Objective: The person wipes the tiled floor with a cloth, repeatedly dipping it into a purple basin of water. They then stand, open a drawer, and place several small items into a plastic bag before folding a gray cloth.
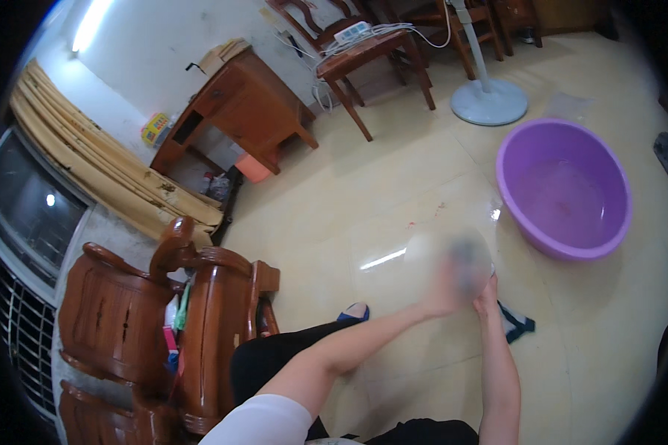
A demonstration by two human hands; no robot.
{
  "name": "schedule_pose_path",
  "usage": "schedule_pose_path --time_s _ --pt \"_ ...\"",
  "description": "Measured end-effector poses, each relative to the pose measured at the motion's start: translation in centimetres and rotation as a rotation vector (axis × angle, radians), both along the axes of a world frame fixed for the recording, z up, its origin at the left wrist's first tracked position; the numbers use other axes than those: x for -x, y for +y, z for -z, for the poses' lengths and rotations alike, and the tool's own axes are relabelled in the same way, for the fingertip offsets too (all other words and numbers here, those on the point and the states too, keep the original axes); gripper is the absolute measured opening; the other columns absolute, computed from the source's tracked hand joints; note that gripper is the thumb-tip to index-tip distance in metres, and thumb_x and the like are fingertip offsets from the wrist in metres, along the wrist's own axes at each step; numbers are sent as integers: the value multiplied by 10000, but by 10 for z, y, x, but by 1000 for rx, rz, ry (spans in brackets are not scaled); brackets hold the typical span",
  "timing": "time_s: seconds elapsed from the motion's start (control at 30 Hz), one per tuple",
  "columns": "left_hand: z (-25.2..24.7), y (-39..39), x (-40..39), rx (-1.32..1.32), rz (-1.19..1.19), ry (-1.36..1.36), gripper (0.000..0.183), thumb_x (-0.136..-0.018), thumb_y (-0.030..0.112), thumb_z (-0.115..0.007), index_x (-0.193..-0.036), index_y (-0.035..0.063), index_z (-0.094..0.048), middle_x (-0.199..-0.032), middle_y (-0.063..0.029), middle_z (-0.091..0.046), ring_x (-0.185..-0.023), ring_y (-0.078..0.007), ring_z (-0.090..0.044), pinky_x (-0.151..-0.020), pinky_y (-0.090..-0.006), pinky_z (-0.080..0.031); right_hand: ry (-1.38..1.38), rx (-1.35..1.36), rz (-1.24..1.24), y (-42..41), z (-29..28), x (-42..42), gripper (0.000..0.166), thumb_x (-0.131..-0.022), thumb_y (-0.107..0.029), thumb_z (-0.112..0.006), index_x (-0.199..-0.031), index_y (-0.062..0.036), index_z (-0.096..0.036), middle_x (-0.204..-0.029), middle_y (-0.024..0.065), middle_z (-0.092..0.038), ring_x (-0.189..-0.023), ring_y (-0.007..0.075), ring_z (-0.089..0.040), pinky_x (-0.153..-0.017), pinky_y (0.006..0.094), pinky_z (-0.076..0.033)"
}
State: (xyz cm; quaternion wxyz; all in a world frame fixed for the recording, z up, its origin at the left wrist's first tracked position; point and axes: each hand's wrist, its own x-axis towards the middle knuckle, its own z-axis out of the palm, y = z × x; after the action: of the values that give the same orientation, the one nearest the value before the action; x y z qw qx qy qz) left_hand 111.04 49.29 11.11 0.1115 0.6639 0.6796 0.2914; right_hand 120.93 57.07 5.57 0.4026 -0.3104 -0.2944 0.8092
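Note:
Both arms reach forward over the tiled floor, and their hands come together at a blurred patch. My left hand is mostly lost in the blur. Close beside it on the right, my right hand shows its wrist and some fingers near a thin pale edge. A dark, blurred object appears at the hands; its kind and how each hand grips it cannot be made out. Beyond the right hand stands a large purple plastic basin, seemingly with shallow water in it. A white and dark green cloth lies beside the right forearm.
At the left is a carved wooden settee with small items on its seat. A wooden desk, a chair bearing a power strip and cables, and a fan's round base stand farther off. A blue slipper is on my foot.

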Motion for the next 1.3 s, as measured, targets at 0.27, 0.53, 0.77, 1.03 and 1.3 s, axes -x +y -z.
schedule_pose_path --time_s 0.27,0.53,0.77,1.03,1.3 --pt "-37 -31 -15 694 374 -874 514 -622 -66 -491 -1117 73 -495 -1053 -36 -524 -963 -128 -463 -783 -264 -412 -158 -350 -273 -89 -86 -168 574 -713 -111 -663 -1199 -33 -367 -1048 66 -484 -849 140 -526 -668 247 -451" --pt "-33 -84 -26 1139 574 -918 321 -722 181 -665 -1019 85 -586 -786 9 -574 -734 -76 -495 -680 -216 -416 -961 -25 68 -173 -116 -345 383 -688 -11 -643 -1044 -9 -501 -919 60 -518 -730 129 -554 -541 217 -453" --pt "57 -210 -61 823 -223 -80 1133 -563 479 -724 -1326 33 -15 -1320 -317 99 -1220 -486 -28 -918 -606 -180 -1470 -350 -31 -257 -26 -265 871 -615 -319 -727 -1289 -35 -255 -1311 243 -203 -1172 362 -272 -867 447 -330" --pt "90 -200 -113 1046 -544 19 1312 -443 592 -725 -1322 34 73 -1291 -350 173 -1174 -554 128 -928 -624 -75 -1643 -638 -438 -190 41 -199 1208 -429 -575 -720 -1318 1 -138 -1354 273 -79 -1246 454 10 -968 576 6" --pt "93 -21 69 1050 -790 -42 1345 -422 617 -723 -1321 83 123 -1294 -318 227 -1199 -493 178 -948 -603 -31 -1564 -937 -565 29 55 -8 961 -563 -540 -660 -1252 25 -299 -1382 217 16 -1278 369 31 -981 569 -50"
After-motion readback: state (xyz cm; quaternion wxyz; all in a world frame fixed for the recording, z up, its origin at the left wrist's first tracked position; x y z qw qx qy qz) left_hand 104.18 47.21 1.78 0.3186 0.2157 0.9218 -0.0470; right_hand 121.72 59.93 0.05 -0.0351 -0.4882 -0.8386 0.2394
